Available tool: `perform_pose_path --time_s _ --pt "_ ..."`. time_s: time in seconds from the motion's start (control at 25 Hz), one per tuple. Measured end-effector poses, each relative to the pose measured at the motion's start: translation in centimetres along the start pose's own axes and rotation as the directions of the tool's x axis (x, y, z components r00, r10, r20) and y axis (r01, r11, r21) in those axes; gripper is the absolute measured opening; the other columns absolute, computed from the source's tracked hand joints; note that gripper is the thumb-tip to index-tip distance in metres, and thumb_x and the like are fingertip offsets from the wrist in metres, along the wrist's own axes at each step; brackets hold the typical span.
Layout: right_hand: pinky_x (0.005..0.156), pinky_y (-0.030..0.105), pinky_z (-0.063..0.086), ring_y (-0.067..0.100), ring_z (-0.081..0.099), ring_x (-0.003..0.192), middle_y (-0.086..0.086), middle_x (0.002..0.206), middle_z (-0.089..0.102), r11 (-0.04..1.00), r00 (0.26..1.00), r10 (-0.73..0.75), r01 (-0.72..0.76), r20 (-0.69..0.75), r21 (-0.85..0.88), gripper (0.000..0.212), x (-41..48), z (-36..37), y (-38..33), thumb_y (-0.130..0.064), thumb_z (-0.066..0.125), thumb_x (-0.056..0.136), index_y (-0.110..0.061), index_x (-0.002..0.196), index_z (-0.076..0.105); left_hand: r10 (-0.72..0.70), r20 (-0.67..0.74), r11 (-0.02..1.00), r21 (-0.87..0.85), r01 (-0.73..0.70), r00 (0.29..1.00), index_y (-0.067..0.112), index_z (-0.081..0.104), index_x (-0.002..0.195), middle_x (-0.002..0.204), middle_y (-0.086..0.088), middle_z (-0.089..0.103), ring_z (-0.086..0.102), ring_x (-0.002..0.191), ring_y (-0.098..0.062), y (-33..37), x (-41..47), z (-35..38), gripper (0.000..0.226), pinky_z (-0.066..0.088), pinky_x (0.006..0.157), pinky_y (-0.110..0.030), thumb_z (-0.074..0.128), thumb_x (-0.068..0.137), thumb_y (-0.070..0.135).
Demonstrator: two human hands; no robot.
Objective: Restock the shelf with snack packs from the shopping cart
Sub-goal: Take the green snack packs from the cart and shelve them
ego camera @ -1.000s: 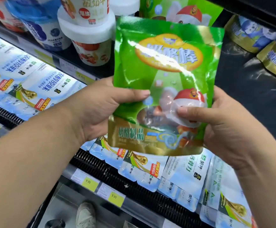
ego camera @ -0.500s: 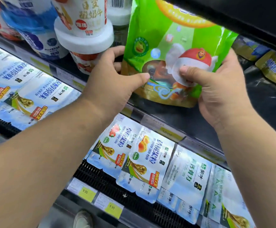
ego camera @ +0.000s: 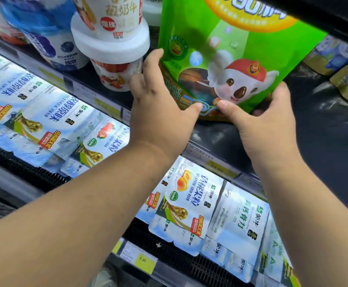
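A green snack pack point(ego camera: 231, 48) with a cartoon koala in a red cap stands upright on the dark upper shelf point(ego camera: 324, 141), its top hidden under the shelf above. My left hand point(ego camera: 160, 112) grips its lower left edge, thumb on the front near the bottom. My right hand point(ego camera: 264, 119) grips its lower right corner, thumb pressed on the front and fingers curled behind. The shopping cart is out of view.
White yogurt cups point(ego camera: 111, 44) are stacked just left of the pack. Blue and gold pouches point(ego camera: 347, 79) lie at the far right of the same shelf. Below, sloped rows of white-blue milk pouches point(ego camera: 189, 204) sit above yellow price tags point(ego camera: 144, 259).
Both hands carried the green pack up and forward from in front of me onto the upper shelf beside the yogurt cups. They slid down to its bottom edge.
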State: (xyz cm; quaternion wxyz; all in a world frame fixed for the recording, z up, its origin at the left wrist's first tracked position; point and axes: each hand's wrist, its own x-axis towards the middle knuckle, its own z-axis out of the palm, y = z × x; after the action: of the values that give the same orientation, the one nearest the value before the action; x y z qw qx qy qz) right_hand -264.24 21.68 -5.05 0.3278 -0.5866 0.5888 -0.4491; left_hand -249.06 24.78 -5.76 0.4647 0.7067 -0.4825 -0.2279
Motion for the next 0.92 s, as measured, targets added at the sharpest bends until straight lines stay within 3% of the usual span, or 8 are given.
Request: perform_pose_path --time_s 0.12,0.32,0.52,0.6,0.68,0.72,0.8,0.92 --pt "0.085 0.034 0.056 0.004 0.065 0.093 -0.01 0.102 0.067 0.998 0.998 0.055 -0.055 -0.031 -0.011 0.051 -0.3 0.0 0.0 -0.031 0.088 0.066 -0.031 0.104 0.055 -0.057 0.041 0.998 -0.004 0.057 0.998 0.028 0.026 0.148 0.136 -0.009 0.046 0.06 0.112 -0.03 0.1 0.6 0.1 0.097 0.051 0.095 -0.044 0.084 0.071 0.03" --pt "0.082 0.046 0.059 0.006 0.068 0.093 -0.007 0.099 0.07 0.997 0.996 0.073 -0.073 -0.06 -0.003 0.05 1.5 0.7 0.3 -0.034 0.08 0.069 -0.025 0.112 0.056 -0.066 0.098 0.997 -0.019 0.069 0.993 0.027 0.03 0.148 0.138 -0.007 0.048 0.058 0.118 -0.028 0.3 1.7 1.0 0.088 0.049 0.1 -0.043 0.08 0.075 0.026" --pt "0.084 0.046 0.058 0.015 0.071 0.089 -0.009 0.092 0.07 0.997 0.995 0.072 -0.073 -0.071 -0.013 0.028 3.7 1.3 0.4 -0.046 0.073 0.071 -0.034 0.092 0.058 -0.052 0.208 0.998 0.031 0.047 0.977 0.028 0.023 0.154 0.151 -0.003 0.033 0.051 0.129 -0.022 0.6 2.8 1.8 0.092 0.043 0.108 -0.039 0.075 0.08 0.025" --pt "0.084 0.047 0.057 0.014 0.07 0.084 -0.019 0.074 0.069 0.998 0.995 0.067 -0.068 -0.077 -0.007 0.009 4.3 1.4 0.2 -0.039 0.073 0.078 -0.041 0.077 0.064 -0.051 0.224 0.998 0.05 0.041 0.973 0.03 0.021 0.155 0.151 -0.003 0.033 0.05 0.129 -0.023 0.7 3.3 2.3 0.093 0.042 0.108 -0.041 0.075 0.079 0.027" --pt "0.084 0.047 0.057 0.013 0.068 0.079 -0.03 0.059 0.061 0.996 0.995 0.08 -0.082 -0.056 -0.029 0.031 4.6 1.6 -0.1 -0.033 0.072 0.083 -0.058 0.066 0.064 -0.053 0.24 0.997 0.066 0.039 0.969 0.031 0.02 0.155 0.15 -0.003 0.033 0.049 0.129 -0.024 0.6 4.0 2.5 0.095 0.041 0.109 -0.043 0.075 0.078 0.028" --pt "0.085 0.048 0.056 0.013 0.068 0.08 -0.03 0.056 0.06 0.996 0.994 0.088 -0.089 -0.068 -0.02 0.03 5.0 1.6 0.0 -0.033 0.072 0.083 -0.056 0.065 0.064 -0.051 0.256 0.996 0.08 0.031 0.965 0.031 0.019 0.155 0.15 -0.002 0.033 0.048 0.13 -0.024 0.6 4.5 2.6 0.095 0.04 0.109 -0.043 0.074 0.078 0.028" --pt "0.087 0.049 0.055 0.014 0.066 0.083 -0.023 0.061 0.061 0.994 0.991 0.107 -0.107 -0.082 0.005 0.02 5.3 1.5 0.4 -0.033 0.074 0.082 -0.037 0.066 0.064 -0.038 0.3 0.994 0.112 0.004 0.953 0.031 0.017 0.156 0.15 -0.003 0.032 0.046 0.131 -0.024 0.5 5.1 2.5 0.096 0.038 0.111 -0.041 0.074 0.079 0.027" --pt "0.09 0.047 0.055 0.004 0.066 0.084 -0.016 0.078 0.068 0.985 0.983 0.172 -0.17 -0.058 0.04 0.018 5.1 1.2 0.6 -0.03 0.078 0.079 -0.032 0.069 0.062 -0.043 0.328 0.996 0.093 0.013 0.944 0.032 0.018 0.156 0.152 -0.004 0.032 0.045 0.134 -0.021 0.5 5.1 1.8 0.095 0.038 0.112 -0.037 0.075 0.08 0.024"
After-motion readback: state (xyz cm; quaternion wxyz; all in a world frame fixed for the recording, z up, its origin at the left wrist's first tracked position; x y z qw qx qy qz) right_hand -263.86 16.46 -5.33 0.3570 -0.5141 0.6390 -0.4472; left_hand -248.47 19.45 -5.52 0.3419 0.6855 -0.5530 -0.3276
